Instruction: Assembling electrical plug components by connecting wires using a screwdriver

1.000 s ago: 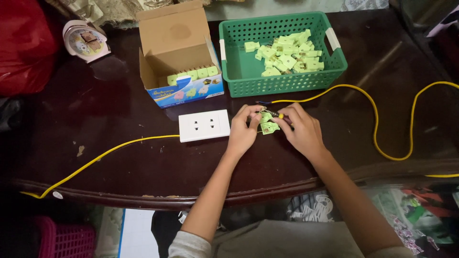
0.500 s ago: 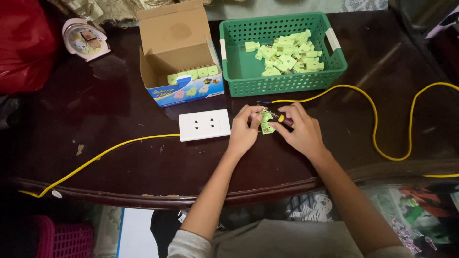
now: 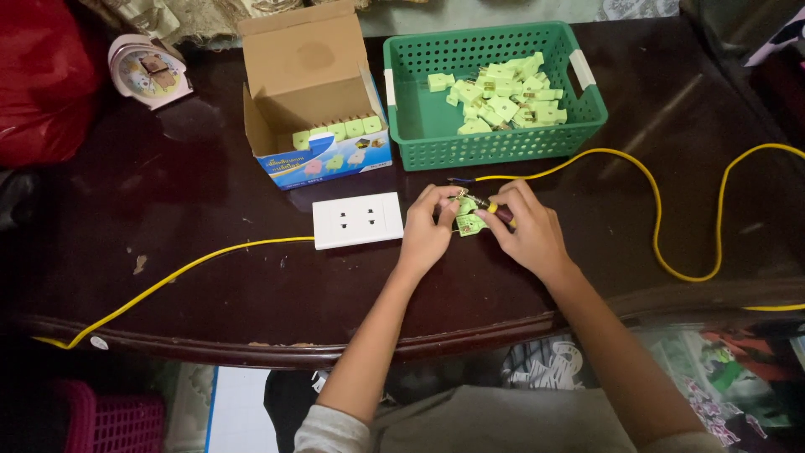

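Observation:
My left hand (image 3: 425,232) pinches a small pale green plug part (image 3: 468,223) just above the dark table, right of a white socket block (image 3: 358,220). My right hand (image 3: 528,232) grips a small screwdriver (image 3: 489,206) with a dark handle, its tip on the plug part. A yellow cable (image 3: 637,172) runs from the hands to the right across the table. Both hands are close together, fingers curled around what they hold.
A green plastic basket (image 3: 428,126) with several green plug parts stands at the back. Left of it is an open cardboard box (image 3: 310,80) with more parts. A small clock (image 3: 147,71) and a red bag (image 3: 42,75) lie far left. Another yellow cable (image 3: 184,273) leaves the socket block leftward.
The hands have stayed in place; the fingers shifted slightly around the plug part and the screwdriver.

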